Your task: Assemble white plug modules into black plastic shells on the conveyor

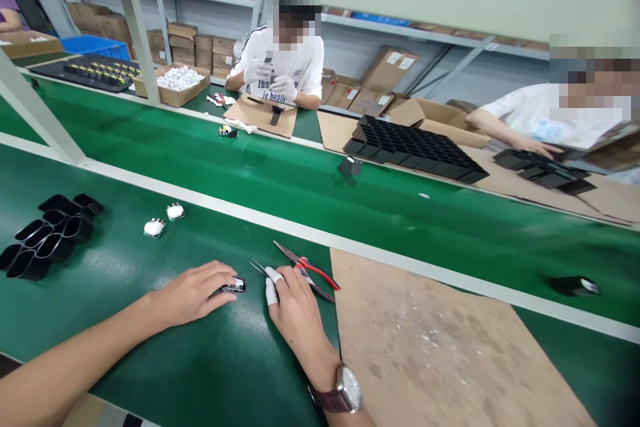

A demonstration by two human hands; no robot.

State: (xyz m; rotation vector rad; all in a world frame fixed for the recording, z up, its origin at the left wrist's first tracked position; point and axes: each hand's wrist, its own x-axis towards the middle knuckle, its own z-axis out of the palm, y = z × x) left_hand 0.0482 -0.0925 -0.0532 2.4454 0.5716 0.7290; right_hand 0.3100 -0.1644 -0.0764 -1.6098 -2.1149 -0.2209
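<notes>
My left hand [200,290] is closed around a small black housing [241,285], whose end with a light-coloured part inside faces right. In my right hand [295,303] is a pair of thin metal tweezers [257,267], tips pointing up and left, apart from the housing. White finger cots cover two of that hand's fingers. Just beyond it lie long-nose pliers [313,269] with red and black handles, partly hidden by the hand. Two small circuit boards with white tops, a nearer board [154,227] and a farther board [175,211], rest on the green table.
Several black oval sleeves [53,230] stand at the left. A cardboard sheet [425,340] covers the table at right. Beyond a pale rail, a green conveyor belt [280,180] carries a black housing [575,285] and other parts. Two co-workers sit across it, near a black tray block [415,149].
</notes>
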